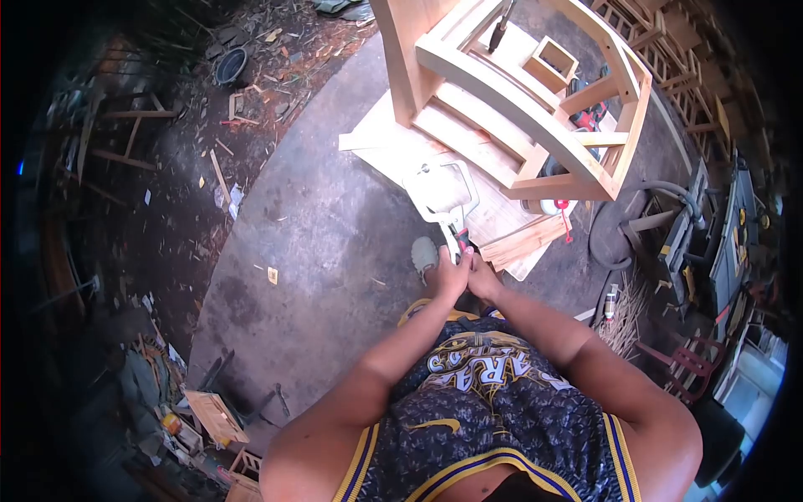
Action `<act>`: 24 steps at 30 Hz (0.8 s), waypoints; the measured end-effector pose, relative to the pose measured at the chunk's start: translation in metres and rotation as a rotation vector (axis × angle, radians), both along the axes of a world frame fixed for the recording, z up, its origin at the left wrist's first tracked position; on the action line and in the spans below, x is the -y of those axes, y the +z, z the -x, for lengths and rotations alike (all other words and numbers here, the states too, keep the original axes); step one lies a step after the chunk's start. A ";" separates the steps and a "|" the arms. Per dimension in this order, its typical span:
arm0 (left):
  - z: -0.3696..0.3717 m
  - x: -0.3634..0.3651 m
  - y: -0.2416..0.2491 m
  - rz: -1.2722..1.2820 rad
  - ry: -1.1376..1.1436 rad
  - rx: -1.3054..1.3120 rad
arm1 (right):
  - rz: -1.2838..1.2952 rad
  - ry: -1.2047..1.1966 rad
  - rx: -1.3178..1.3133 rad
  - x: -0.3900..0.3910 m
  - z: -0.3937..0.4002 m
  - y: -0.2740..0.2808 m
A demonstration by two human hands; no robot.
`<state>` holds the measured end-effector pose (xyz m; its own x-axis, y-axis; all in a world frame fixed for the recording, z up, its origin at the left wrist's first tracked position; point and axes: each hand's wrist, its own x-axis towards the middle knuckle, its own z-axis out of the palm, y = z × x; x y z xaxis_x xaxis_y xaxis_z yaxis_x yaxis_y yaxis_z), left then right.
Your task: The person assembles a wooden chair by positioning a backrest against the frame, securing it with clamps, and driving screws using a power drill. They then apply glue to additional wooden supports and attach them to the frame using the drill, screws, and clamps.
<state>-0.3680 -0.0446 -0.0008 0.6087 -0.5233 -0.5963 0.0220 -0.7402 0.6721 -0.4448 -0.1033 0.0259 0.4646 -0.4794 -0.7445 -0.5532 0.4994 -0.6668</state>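
Both my hands meet in front of my waist at the handles of a locking C-clamp (461,238), a metal tool with wide curved jaws and a bit of red at its grip. My left hand (452,273) is closed around the handle from the left. From the right, my right hand (483,279) is closed on the same handle, its fingers partly hidden. Beyond the jaws stands a pale wooden chair frame (510,92) with curved rails, apart from the clamp. It rests on a light wooden board (381,138).
A dark-handled tool (498,35) and a small wooden box (551,64) are at the frame. A red power tool (589,117) is partly hidden behind it. Wood strips (525,243) lie near a red-capped bottle (552,206). A hose (606,251) curls at right; wood scraps litter the left ground.
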 end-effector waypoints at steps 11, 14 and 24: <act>-0.023 0.038 -0.021 0.303 0.410 -0.659 | -0.104 0.055 0.011 0.030 -0.012 -0.013; -0.021 0.055 -0.028 0.285 0.440 -0.658 | -0.018 0.182 -0.029 0.047 -0.003 -0.029; -0.014 0.100 -0.069 0.101 0.478 -0.477 | -0.063 0.321 -0.192 0.086 0.012 -0.030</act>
